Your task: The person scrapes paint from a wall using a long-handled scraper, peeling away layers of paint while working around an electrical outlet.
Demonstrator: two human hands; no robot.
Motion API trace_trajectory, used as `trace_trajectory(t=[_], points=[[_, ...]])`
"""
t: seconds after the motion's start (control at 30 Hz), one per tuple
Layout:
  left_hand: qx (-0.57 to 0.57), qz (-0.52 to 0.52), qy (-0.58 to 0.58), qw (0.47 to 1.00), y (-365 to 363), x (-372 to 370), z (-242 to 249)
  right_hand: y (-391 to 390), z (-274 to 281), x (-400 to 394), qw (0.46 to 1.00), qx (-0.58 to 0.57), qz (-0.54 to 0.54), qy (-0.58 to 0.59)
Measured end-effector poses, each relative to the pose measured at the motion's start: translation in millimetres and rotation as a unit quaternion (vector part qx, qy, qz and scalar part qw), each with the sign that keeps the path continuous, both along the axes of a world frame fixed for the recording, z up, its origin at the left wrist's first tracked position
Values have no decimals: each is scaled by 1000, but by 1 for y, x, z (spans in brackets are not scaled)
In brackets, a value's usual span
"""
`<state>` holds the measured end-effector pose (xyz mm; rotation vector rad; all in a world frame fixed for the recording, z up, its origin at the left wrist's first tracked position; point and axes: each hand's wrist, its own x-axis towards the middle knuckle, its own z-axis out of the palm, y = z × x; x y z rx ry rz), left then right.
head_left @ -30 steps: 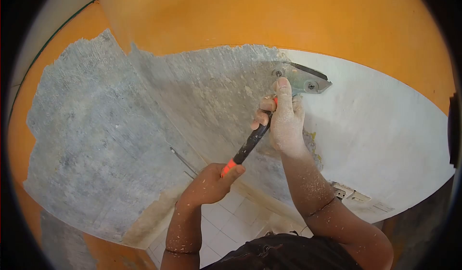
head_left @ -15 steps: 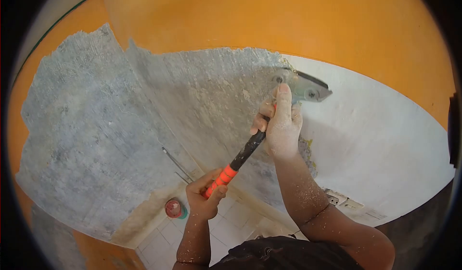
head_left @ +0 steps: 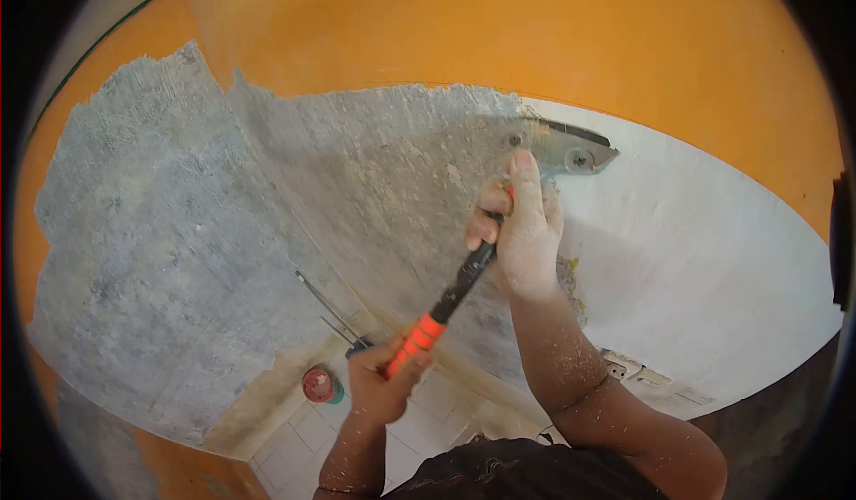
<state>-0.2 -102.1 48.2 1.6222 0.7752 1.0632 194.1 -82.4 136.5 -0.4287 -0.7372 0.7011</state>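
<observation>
A scraper [head_left: 459,277] with a black and orange handle and a wide metal blade runs diagonally between both hands. My left hand [head_left: 382,384] is wrapped round the orange lower end of the handle. Higher up, my right hand [head_left: 528,223], coated in pale dust, grips the scraper near its head, with the thumb stretched toward the blade. The blade lies against the wall where bare grey plaster [head_left: 383,161] meets white paint [head_left: 678,232].
Orange paint [head_left: 499,27] covers the upper wall. A red and green container [head_left: 322,385] stands by the tiled floor [head_left: 308,433]. Thin metal rods [head_left: 325,297] lean near the corner, left of my left hand. Wall sockets [head_left: 635,371] sit at the lower right, beside my right forearm.
The scraper's lower end and my left hand have moved slightly down and right. The blade has shifted a little to the right. Both hands keep their hold.
</observation>
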Motion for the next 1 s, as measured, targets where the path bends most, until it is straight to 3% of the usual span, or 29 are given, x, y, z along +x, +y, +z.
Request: trace_trajectory(t=[0.17, 0.23, 0.37, 0.63, 0.77, 0.83, 1.0], points=[[-38, -1, 3, 999, 8, -2, 0, 11, 1, -1, 997, -70, -25, -32], [-55, -13, -50, 997, 11, -6, 16, 14, 10, -6, 999, -33, 1, -4], [4, 1, 7, 1000, 2, -4, -8, 5, -1, -5, 999, -49, -16, -4], [-25, -7, 5, 1000, 17, -4, -1, 12, 2, -5, 1000, -20, -9, -2], [-9, -22, -15, 1000, 21, 11, -22, 9, -7, 1, 997, -66, -42, -27], [-69, -77, -58, 993, 34, 11, -19, 13, 1, 2, 994, -43, -56, -78], [-2, -45, -21, 999, 26, 13, -30, 7, -8, 4, 992, -57, -84, -75]])
